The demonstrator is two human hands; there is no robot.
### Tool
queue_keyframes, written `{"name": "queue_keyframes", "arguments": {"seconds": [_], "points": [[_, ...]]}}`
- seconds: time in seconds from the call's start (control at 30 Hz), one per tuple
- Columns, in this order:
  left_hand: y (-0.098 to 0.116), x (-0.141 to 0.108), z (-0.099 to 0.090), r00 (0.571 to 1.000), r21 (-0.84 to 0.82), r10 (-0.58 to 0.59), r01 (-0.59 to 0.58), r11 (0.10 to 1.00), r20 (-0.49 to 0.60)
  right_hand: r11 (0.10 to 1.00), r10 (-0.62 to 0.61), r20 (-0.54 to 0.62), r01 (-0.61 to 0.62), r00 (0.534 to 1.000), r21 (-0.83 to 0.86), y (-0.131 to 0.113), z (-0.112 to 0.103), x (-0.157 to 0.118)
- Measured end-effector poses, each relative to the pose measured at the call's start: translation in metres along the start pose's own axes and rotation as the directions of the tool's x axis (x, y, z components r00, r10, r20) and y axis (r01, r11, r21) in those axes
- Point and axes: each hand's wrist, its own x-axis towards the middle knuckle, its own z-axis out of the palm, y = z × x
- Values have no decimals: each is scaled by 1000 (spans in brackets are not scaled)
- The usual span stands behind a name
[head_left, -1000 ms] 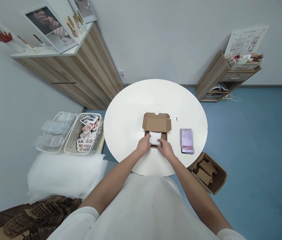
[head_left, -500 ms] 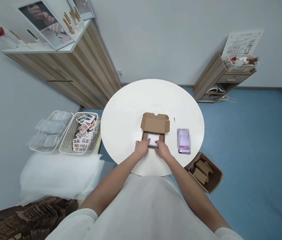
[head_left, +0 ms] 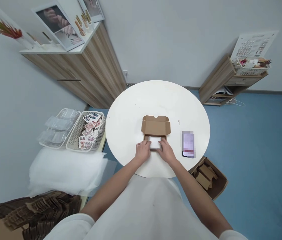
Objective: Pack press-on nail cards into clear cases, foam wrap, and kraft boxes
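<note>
A small brown cardboard box (head_left: 155, 128) lies on the white round table (head_left: 128, 110) with its lid folded back, away from me. Inside its tray rests a flat white packet (head_left: 155, 143). My left hand (head_left: 142, 151) is closed at the left front corner of the box, fingers curled over the side wall and thumb close to the packet. At the right front corner my right hand (head_left: 166, 152) is closed likewise, its fingers over the wall and its thumb near the packet's edge. Both hands hide the tray's front corners.
A phone (head_left: 188, 144) with a blurred screen lies right of the box. Beside the table stands a carton (head_left: 221, 186) holding cardboard pieces. To the left are a basket of printed cards (head_left: 73, 135), a basket of clear bags (head_left: 46, 145), white sheets (head_left: 66, 170) and stacked folded cardboard (head_left: 48, 213).
My thumbs have drawn back from the top of the white packet toward the box's edges, and more of the packet shows. The whole view has shifted slightly.
</note>
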Motion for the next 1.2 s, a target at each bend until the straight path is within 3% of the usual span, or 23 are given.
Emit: {"name": "queue_keyframes", "arguments": {"seconds": [0.1,0.2,0.3,0.37,0.43,0.53,0.73,0.97,1.2], "points": [[-12,9,-13,991,-117,-48,34,993,-126,992,9,-155,11,988,129,12,-25,9],[-28,30,-30,957,-411,-251,173,895,-145,929,224,-194,-149,955,339,27,-51,28],[-41,54,-44,912,-707,-408,318,631,46,698,424,20,-341,906,629,36,-65,52],[-45,66,-49,887,-767,-429,395,505,174,551,453,150,-408,879,728,36,-66,66],[-45,73,-51,871,-777,-408,451,439,275,482,433,232,-441,871,757,34,-64,77],[-41,76,-52,874,-774,-340,473,422,348,475,349,314,-456,883,753,29,-62,88],[-36,75,-54,930,-830,-193,366,421,312,530,179,304,-352,936,771,19,-71,94],[-34,74,-54,960,-921,-77,278,272,268,544,132,226,-261,965,797,13,-74,90],[-34,71,-51,970,-951,-81,240,195,228,528,99,141,-172,985,832,12,-71,82]]}}
